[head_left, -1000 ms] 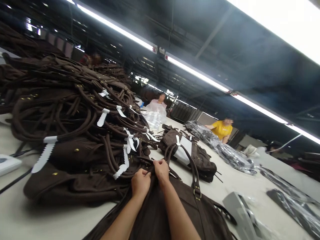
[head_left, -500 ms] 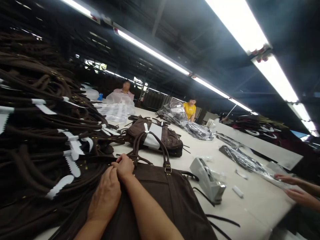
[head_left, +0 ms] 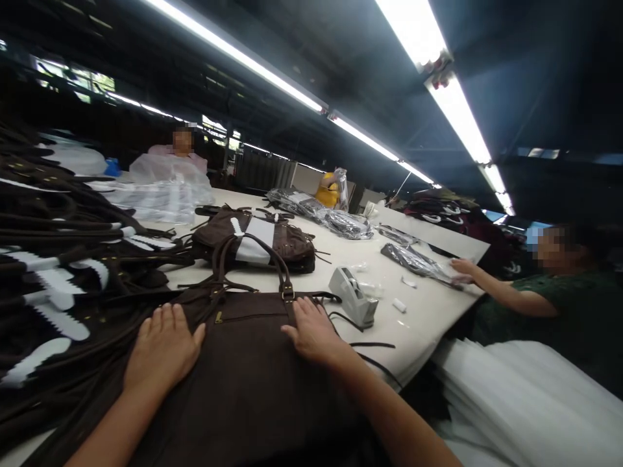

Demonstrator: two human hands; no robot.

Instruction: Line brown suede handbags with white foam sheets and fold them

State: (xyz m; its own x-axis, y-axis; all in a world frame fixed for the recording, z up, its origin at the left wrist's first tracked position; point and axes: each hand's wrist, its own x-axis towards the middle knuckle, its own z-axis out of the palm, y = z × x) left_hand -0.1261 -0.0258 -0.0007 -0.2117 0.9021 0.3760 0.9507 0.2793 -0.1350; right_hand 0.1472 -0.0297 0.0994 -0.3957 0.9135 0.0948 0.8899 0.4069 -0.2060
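A dark brown handbag lies flat on the table in front of me, its zip pull and handle buckle showing near the top edge. My left hand rests palm down at the bag's upper left, fingers extended. On the upper right of the same bag, below the buckle, my right hand lies flat with fingers stretched out. Neither hand grips anything. Just beyond, a second brown handbag with a white paper band round it lies on the table, its handles looping toward me.
A grey tape dispenser stands right of the bag. Brown bags with white toothed strips pile up at left. Plastic-wrapped bags lie farther back, where a co-worker's hand touches one. White sheets are stacked at right.
My hands were together at the bag's top left edge; they have parted and now lie flat, the right one farther right. The view has turned right, showing a co-worker in green.
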